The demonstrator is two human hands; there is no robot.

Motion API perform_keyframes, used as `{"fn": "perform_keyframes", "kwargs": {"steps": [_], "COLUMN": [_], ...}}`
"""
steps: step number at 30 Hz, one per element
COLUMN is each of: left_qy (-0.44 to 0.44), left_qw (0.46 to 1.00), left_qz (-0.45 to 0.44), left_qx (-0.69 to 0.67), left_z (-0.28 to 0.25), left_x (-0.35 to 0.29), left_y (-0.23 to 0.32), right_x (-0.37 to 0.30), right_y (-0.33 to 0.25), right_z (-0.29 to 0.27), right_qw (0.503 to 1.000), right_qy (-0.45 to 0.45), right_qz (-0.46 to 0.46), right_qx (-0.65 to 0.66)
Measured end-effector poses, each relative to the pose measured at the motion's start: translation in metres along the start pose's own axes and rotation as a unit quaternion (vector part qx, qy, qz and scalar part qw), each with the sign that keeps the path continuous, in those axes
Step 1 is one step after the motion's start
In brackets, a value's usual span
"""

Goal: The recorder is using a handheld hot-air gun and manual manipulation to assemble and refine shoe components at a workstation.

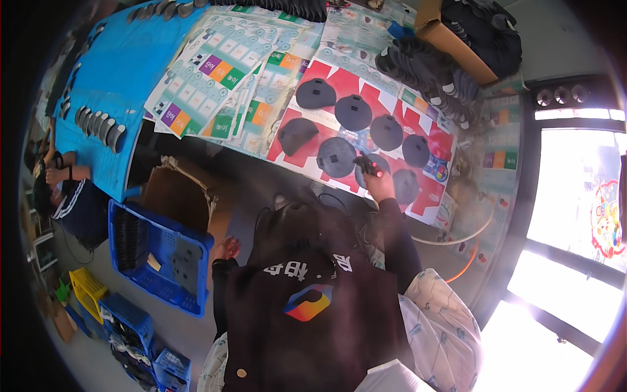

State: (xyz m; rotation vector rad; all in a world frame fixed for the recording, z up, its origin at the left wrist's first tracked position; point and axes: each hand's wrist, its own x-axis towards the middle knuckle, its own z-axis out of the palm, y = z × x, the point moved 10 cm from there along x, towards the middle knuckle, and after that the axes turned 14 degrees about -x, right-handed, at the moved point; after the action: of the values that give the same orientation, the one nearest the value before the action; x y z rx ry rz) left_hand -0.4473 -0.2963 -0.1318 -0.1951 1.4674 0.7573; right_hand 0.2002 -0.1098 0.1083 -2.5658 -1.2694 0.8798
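My right hand (380, 185) reaches over the table's near side, its fingers closed around a small dark brush-like tool (364, 161) with a red spot by the fingers. Beneath it, one dark rounded piece (372, 171) is partly hidden. Several more flat dark grey pieces lie on a red and white printed sheet, among them a round piece (336, 157) with a small square mark and a half-round piece (298, 136) at the left. Below the table edge, away from the pieces, my left hand (226, 248) hangs with its fingers loosely apart, holding nothing visible.
Printed sheets (212, 72) lie left of the pieces, beside a blue table surface (153, 55) with rows of dark curved pieces. Stacked dark pieces (421, 65) and a cardboard box (450, 39) stand back right. A blue crate (204, 277) sits at left; another person's arm (68, 174) shows beyond.
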Motion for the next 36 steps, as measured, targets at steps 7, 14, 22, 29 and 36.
{"fn": "perform_keyframes", "kwargs": {"steps": [7,14,22,29,36], "left_qy": [0.071,0.037,0.073,0.113,0.081], "left_qw": [0.997,0.998,0.995,0.984,0.988], "left_qz": [-0.001,0.004,0.006,-0.023,-0.017], "left_qx": [-0.016,-0.058,-0.071,-0.138,-0.134], "left_z": [-0.027,-0.032,-0.044,-0.061,-0.057], "left_x": [0.000,-0.002,-0.020,-0.042,-0.041], "left_y": [-0.023,-0.037,-0.059,-0.119,-0.142], "right_x": [-0.012,0.004,0.038,0.049,0.044], "right_y": [0.016,-0.080,-0.164,-0.174,-0.185], "right_z": [0.017,0.003,0.035,0.051,0.060], "right_qw": [0.991,0.972,0.978,0.967,0.935], "right_qy": [-0.130,-0.108,-0.079,-0.109,-0.168], "right_qz": [0.005,-0.106,-0.192,-0.230,-0.295], "right_qx": [0.025,0.182,0.001,-0.014,-0.099]}}
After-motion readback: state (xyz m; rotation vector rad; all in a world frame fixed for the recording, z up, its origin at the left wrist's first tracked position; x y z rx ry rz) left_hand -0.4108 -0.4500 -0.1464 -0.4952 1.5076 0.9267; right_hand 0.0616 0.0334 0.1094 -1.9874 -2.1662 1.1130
